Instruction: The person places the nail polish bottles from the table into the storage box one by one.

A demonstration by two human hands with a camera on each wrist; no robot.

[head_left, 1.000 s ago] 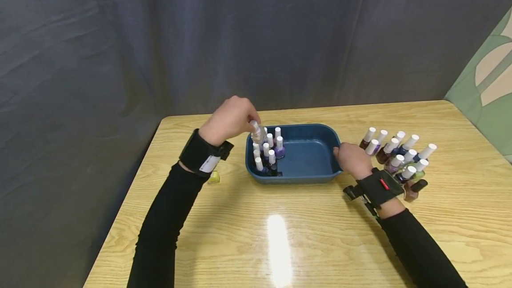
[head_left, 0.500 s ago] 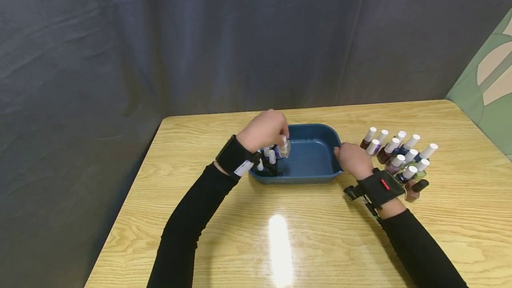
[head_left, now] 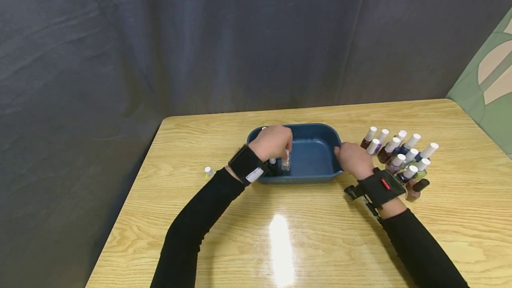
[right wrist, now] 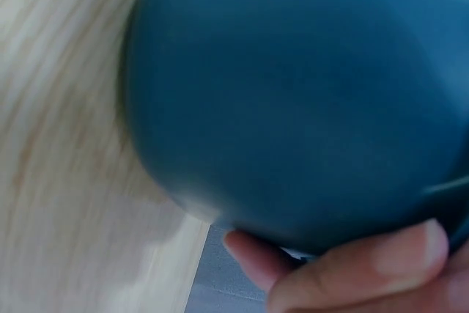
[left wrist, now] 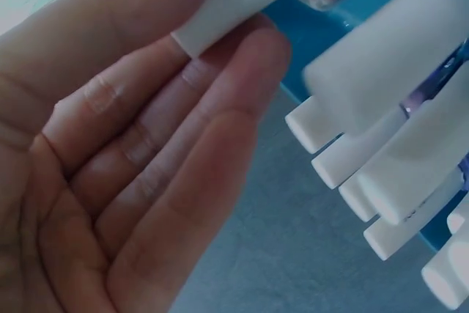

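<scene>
L hand [head_left: 275, 142] grip pinching clear glitter polish bottle [head_left: 286, 163] by its white cap, bottle inside blue tray [head_left: 316, 133], just beside the bottles standing at tray's left end [left wrist: 381, 144]. R hand [head_left: 353, 158] grip curled on tray's right rim. More bottles on desk [head_left: 320, 234] beside R wrist [head_left: 400, 154].

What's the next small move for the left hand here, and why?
Probably set the clear glitter bottle down upright beside the bottles already in the blue tray, then let go. The left hand pinches its white cap low inside the tray, and the right hand grips the tray's right rim.
</scene>
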